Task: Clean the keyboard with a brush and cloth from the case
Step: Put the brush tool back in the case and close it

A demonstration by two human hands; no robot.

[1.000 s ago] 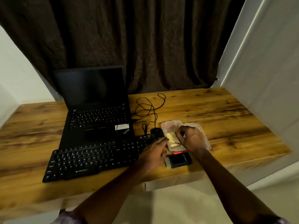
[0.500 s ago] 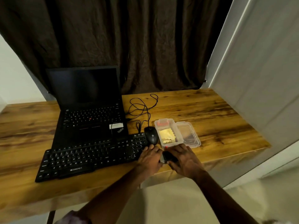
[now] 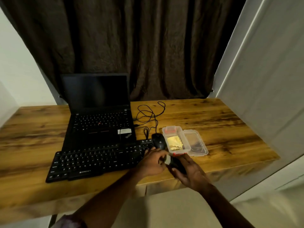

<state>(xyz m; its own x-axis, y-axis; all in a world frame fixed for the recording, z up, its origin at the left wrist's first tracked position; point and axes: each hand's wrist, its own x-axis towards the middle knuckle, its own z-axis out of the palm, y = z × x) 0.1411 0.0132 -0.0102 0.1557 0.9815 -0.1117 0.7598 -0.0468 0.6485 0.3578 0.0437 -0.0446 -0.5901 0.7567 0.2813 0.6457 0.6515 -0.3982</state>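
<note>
While both of my hands meet at the desk's point(image 3: 230, 129) front edge: right hand point(image 3: 190, 174) curled around the black brush point(image 3: 176, 164); left hand point(image 3: 152, 162) pinching its pale bristle end. Keyboard point(image 3: 98, 159) just left, untouched. Cloth point(image 3: 174, 142) lies in the open case point(image 3: 195, 143). Risk: a loose two-handed grip so near the edge could drop the brush; my left wrist may nudge the mouse point(image 3: 158, 143).

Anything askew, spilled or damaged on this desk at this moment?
Nothing spilled or damaged. The keyboard lies at a slant, its right end touching the mouse. The case sits open with the yellow cloth inside. Both hands, left and right, grip the dark brush.
</note>
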